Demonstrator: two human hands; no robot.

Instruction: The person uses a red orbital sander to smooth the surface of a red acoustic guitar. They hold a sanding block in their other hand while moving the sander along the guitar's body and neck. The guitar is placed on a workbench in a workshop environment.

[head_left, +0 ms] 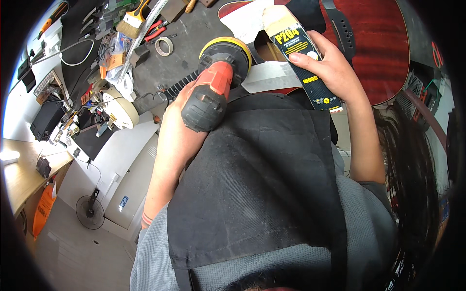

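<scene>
My left hand (182, 107) is closed on a red-and-black power polisher (216, 85) with a yellow-rimmed round pad, beside a black ribbed cord or hose. My right hand (331, 68) grips a long black-and-yellow packaged bar (313, 89) with a pale top end, my thumb across its face. Under and behind the bar lies a red wooden guitar body (378, 53) with black fittings. White paper (245, 15) rests on its upper left, and a pale strip (267, 75) crosses below an opening in it.
The dark bench (170, 65) carries a tape roll (164, 46), red pliers (154, 32), a brush (131, 22), a metal rule and cluttered tools. A cream round object (121, 109) sits at left. A fan (90, 213) stands beyond a wooden side table (19, 184).
</scene>
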